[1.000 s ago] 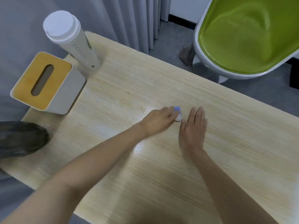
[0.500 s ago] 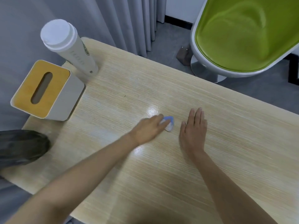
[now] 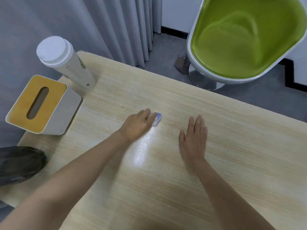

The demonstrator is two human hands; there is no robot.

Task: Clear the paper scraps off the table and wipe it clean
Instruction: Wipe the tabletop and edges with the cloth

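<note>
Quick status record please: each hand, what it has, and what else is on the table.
left hand: holds a small white-and-blue wad against the table; blurred
right hand: flat on the table, fingers straight, holding nothing, apart from the wad
far left corner: tissue box, lidded cup beyond it
tabletop: one small dark speck
beyond table: green chair

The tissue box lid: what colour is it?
The lid is mustard yellow, seen in the head view.

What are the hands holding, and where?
The left hand holds a small white-and-blue wad by its near end. The right hand lies flat on the table, holding nothing.
</note>
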